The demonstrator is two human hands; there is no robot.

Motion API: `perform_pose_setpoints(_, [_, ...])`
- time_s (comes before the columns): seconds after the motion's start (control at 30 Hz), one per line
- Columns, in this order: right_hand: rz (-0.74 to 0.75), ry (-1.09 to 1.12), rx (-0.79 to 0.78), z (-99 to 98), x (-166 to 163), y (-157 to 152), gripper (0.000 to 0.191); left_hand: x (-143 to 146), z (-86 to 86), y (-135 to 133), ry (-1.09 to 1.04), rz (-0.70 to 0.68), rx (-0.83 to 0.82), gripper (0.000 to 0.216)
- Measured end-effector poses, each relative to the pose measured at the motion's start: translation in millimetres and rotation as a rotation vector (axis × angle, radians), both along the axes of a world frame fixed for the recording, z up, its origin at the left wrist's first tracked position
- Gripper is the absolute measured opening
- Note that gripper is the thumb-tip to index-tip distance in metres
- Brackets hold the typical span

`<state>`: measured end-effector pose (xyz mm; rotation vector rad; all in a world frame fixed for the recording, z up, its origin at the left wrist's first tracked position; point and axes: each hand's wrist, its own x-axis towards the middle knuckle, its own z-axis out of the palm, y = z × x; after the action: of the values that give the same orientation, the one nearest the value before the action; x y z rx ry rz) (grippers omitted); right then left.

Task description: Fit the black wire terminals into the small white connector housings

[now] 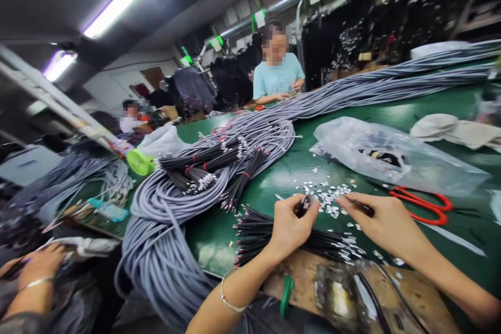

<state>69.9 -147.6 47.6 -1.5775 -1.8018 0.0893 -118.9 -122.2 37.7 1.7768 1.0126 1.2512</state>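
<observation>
My left hand (294, 222) is closed, its thumb and fingers pinched round a small dark piece (303, 205) with pale bits at its tip. Its exact kind is hard to make out. My right hand (381, 219) reaches in from the other side, fingertips together at the edge of a scatter of small white pieces (332, 195). Something dark (367, 210) shows under its curled fingers, mostly hidden. Below both hands lies a bundle of short black wires (254, 235) with reddish ends on the left and white connectors on the right.
Coiled grey cables (168, 250) cover the left of the green table (368, 156), with tied black wire bundles (199, 167) on top. A clear plastic bag (352, 135) and red-handled scissors (426, 206) lie right. A wooden board (301, 271) is in front. A co-worker (277, 75) sits opposite.
</observation>
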Motion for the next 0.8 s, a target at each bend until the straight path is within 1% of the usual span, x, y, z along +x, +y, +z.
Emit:
perform_pose_setpoints(0.03, [0.028, 0.047, -0.046, 6.3, -4.3, -2.0, 0.028, -0.5, 0.2, 0.8, -0.006, -0.001, -0.023, 0.033])
perform_pose_setpoints(0.13, [0.118, 0.209, -0.084, 20.9, -19.9, -9.2, 0.028, -3.9, 4.0, -1.1, 0.026, -0.018, -0.043, 0.032])
perform_pose_setpoints(0.23, [0.200, 0.282, -0.103, 27.2, -32.4, -14.9, 0.025, -7.9, 9.8, -6.9, 0.060, -0.042, -0.041, 0.028])
perform_pose_setpoints(0.37, [0.211, 0.339, -0.154, 27.6, -37.3, -16.1, 0.025, -10.5, 15.9, -12.3, 0.110, -0.076, -0.064, 0.029])
perform_pose_setpoints(0.43, [0.212, 0.336, -0.164, 27.3, -37.6, -15.4, 0.021, -11.3, 17.7, -13.3, 0.135, -0.106, -0.097, 0.031])
perform_pose_setpoints(0.5, [0.214, 0.301, -0.149, 27.8, -38.4, -15.1, 0.017, -12.5, 19.1, -13.7, 0.159, -0.131, -0.119, 0.034])
perform_pose_setpoints(0.6, [0.210, 0.263, -0.103, 28.7, -40.6, -15.5, 0.016, -14.6, 21.7, -13.2, 0.218, -0.150, -0.115, 0.034])
perform_pose_setpoints(0.7, [0.214, 0.305, -0.069, 28.2, -42.3, -15.9, 0.020, -15.5, 24.1, -12.0, 0.223, -0.130, -0.120, 0.029])
perform_pose_setpoints(0.8, [0.203, 0.338, -0.070, 26.7, -42.6, -15.7, 0.028, -14.8, 24.1, -11.0, 0.127, -0.057, -0.158, 0.023])
